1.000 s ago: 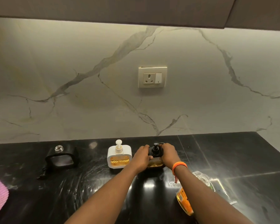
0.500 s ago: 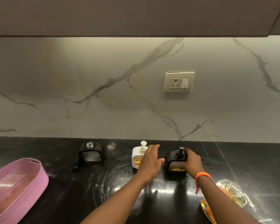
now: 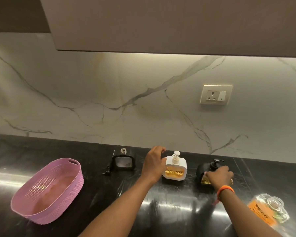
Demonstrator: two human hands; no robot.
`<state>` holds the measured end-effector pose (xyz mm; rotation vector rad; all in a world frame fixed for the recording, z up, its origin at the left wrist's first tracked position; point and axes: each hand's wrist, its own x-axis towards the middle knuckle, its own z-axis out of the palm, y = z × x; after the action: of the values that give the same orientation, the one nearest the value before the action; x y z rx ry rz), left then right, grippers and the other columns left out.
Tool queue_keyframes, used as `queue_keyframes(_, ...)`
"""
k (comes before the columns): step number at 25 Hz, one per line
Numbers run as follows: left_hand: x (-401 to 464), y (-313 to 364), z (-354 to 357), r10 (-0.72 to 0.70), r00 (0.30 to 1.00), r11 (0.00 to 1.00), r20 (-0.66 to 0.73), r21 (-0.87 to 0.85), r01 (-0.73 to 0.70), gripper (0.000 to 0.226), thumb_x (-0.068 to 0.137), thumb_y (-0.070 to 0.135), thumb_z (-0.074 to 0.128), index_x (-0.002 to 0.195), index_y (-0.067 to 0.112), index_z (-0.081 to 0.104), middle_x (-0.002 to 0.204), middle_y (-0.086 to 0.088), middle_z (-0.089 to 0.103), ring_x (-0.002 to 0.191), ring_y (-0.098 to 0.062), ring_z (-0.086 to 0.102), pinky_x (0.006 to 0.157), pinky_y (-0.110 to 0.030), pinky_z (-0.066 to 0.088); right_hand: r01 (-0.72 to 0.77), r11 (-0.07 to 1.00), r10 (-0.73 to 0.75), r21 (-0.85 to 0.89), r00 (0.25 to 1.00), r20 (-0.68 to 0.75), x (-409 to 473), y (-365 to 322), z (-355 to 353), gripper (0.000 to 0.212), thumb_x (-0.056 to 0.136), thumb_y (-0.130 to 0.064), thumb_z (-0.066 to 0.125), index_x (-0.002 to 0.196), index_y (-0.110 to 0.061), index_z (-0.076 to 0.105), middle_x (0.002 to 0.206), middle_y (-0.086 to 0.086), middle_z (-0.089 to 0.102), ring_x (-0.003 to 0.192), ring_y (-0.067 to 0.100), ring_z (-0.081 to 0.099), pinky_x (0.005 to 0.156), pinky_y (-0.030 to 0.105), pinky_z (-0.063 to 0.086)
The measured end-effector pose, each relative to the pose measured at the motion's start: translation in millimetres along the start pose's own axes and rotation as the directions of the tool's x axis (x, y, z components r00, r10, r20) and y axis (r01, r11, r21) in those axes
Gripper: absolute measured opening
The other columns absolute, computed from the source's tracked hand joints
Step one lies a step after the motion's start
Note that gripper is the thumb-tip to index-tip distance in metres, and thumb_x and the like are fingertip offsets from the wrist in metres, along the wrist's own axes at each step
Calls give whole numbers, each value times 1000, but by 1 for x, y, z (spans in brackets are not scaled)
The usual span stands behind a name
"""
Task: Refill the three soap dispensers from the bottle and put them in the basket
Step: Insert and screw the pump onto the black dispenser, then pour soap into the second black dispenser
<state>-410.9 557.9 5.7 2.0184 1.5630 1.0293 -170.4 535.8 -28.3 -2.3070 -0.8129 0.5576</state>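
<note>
Two hands out, L at white dispenser, R gripping black dispenser

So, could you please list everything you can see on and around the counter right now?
basket: 1, pink, counter left, nothing in it
open dispenser: 1, black, pump out, no soap visible, right of basket
loose pump: 1, black, lying at open dispenser's left
white dispenser: 1, white, amber soap inside, pump on, counter centre
black dispenser: 1, black, amber soap inside, pump on, right of white one
refill bottle: 1, clear with orange label, lying at counter right
socket: 1, cream, on marble wall
left hand: 1, at white dispenser's left side
right hand: 1, orange wristband, gripping black dispenser
</note>
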Motion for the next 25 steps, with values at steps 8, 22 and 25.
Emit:
queue_keyframes(8,-8,-62,-62,-69,995,995,-68,66,73,34,88,11,68,120,16,58,120,1,61,110,-12,57,88,-20,47,180,982,-178,52,983,-43,-93,-60,47,65,77,-13,74,131,-7,39,130,19,41,112,40,48,91,50,47)
queue_keyframes(22,11,-182,-92,-291,955,954,54,90,286,77,85,8,70,149,11,28,149,-10,38,137,-25,37,109,-34,36,599,800,-558,30,726,403,-155,-139,194,71,82,-9,71,143,-11,35,143,9,41,133,26,38,109,35,35)
queue_keyframes(25,19,-192,-82,-288,949,957,127,70,281,83,86,6,68,153,12,19,156,-10,29,145,-26,26,116,-37,27,626,779,-561,27,678,475,-150,-143,212,81,85,-8,68,151,-10,21,155,10,27,144,25,22,118,38,22)
